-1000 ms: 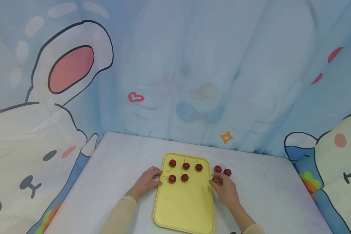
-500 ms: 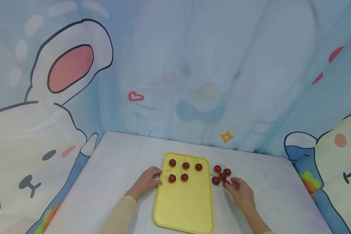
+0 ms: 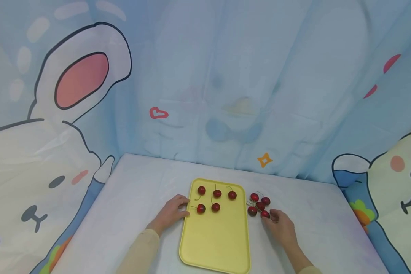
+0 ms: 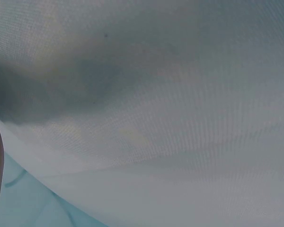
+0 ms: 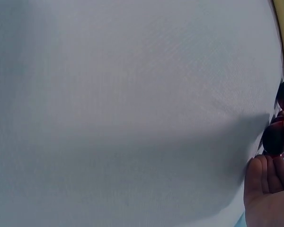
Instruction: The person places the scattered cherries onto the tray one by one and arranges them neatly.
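A yellow tray (image 3: 215, 239) lies on the white cloth, with several dark red cherries (image 3: 217, 193) in two rows on its far half. At the tray's left edge, my left hand (image 3: 171, 213) rests its thumb and fingers against the rim, spread apart along it. Several more cherries (image 3: 254, 197) lie bunched on the cloth just right of the tray. My right hand (image 3: 281, 228) pinches the nearest cherry (image 3: 265, 214) of that bunch between thumb and fingers. In the right wrist view, that cherry (image 5: 275, 138) shows between the thumb and curled fingers.
White cloth (image 3: 328, 228) covers the table around the tray. Behind it hangs a light blue curtain (image 3: 178, 68) with cartoon animals. The left wrist view shows mostly blurred white cloth (image 4: 180, 118).
My right hand has moved right and nearer to me, from beside the tray's rim to the nearest cherry of the bunch. The left hand and tray have stayed put.
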Demonstrator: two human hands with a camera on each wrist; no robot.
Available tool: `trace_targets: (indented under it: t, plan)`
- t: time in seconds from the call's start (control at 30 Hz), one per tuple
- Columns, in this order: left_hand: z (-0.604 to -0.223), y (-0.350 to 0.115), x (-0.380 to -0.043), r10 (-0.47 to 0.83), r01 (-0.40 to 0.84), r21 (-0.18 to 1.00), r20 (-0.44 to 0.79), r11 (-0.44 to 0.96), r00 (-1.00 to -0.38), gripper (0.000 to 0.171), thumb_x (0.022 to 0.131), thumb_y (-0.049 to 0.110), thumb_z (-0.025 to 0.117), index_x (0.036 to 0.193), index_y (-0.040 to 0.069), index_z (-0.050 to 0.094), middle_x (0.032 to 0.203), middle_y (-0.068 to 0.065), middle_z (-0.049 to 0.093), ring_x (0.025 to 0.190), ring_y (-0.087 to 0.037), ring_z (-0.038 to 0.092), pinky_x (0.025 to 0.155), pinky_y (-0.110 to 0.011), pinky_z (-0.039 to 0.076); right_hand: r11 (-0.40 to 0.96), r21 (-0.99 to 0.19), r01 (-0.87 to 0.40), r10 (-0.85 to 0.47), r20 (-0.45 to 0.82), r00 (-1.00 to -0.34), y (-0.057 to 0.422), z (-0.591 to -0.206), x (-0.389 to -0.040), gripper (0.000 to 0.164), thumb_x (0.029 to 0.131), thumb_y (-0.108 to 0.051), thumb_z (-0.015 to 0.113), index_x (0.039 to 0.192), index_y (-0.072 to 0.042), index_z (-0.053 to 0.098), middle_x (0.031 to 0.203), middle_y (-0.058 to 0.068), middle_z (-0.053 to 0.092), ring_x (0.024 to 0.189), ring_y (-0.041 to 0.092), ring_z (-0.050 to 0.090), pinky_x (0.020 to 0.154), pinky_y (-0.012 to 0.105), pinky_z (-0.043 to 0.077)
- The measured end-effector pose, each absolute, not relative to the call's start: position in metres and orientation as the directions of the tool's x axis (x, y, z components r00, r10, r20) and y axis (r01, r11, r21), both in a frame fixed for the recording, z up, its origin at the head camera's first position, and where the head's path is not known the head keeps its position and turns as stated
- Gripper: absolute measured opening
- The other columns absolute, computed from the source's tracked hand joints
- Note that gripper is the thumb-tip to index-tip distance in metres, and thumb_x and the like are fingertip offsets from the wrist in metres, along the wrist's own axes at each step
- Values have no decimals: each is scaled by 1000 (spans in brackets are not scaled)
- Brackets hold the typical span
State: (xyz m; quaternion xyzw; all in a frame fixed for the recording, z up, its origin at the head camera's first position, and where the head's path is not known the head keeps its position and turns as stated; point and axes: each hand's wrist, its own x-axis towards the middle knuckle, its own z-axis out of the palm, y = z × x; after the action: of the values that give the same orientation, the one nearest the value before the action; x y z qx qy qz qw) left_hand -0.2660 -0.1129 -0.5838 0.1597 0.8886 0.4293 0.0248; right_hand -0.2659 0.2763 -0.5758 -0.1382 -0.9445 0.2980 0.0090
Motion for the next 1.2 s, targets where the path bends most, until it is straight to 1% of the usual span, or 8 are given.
trace_targets:
  t: [0.2,0.43,0.67,0.8,0.93,1.03,1.2]
  plan:
    - [-583,-113,-266,309,271,769,101,579,-946,41,87,14,73,124,0,62,121,-8,58,113,-26,57,101,-42,47,782,-577,235,247,-58,-967,276,-578,-268,48,90,-17,70,128,6,52,116,26,59,105,37,57,90,50,54]
    - [-582,-113,-265,316,281,762,106,584,-943,41,87,14,73,124,0,62,121,-9,58,114,-26,57,102,-42,47,798,-565,210,236,-27,-971,276,-576,-267,47,90,-17,70,129,4,53,117,24,59,106,35,57,91,49,54]
    - [-582,-113,-265,313,278,764,104,583,-944,41,87,14,73,125,0,62,121,-9,58,114,-26,57,102,-42,47,800,-584,136,190,31,-981,270,-565,-266,47,89,-16,71,128,3,54,118,24,60,107,36,59,90,48,55]
    - [-583,-112,-265,310,276,768,106,578,-945,41,87,14,73,125,0,62,121,-8,58,113,-25,58,101,-41,48,789,-606,100,155,40,-987,265,-561,-266,46,89,-17,72,127,2,55,119,22,61,108,35,60,90,46,55]
    - [-584,-112,-265,309,270,766,99,583,-946,41,87,14,73,125,0,62,121,-8,58,113,-25,58,101,-40,48,766,-639,67,122,43,-992,257,-558,-267,45,88,-17,73,126,1,57,116,19,62,104,33,61,86,44,57]
    - [-583,-112,-265,309,267,766,94,584,-946,41,87,14,73,125,0,62,121,-8,58,113,-25,57,101,-40,48,768,-639,35,90,54,-994,248,-556,-266,43,87,-16,74,124,1,60,112,17,64,100,30,62,84,42,58]
    - [-582,-112,-265,301,254,776,87,578,-950,41,87,13,73,125,0,62,121,-8,58,114,-25,57,102,-41,47,762,-648,-5,55,72,-996,235,-552,-267,42,87,-14,74,123,1,61,111,17,66,99,29,62,86,43,57]
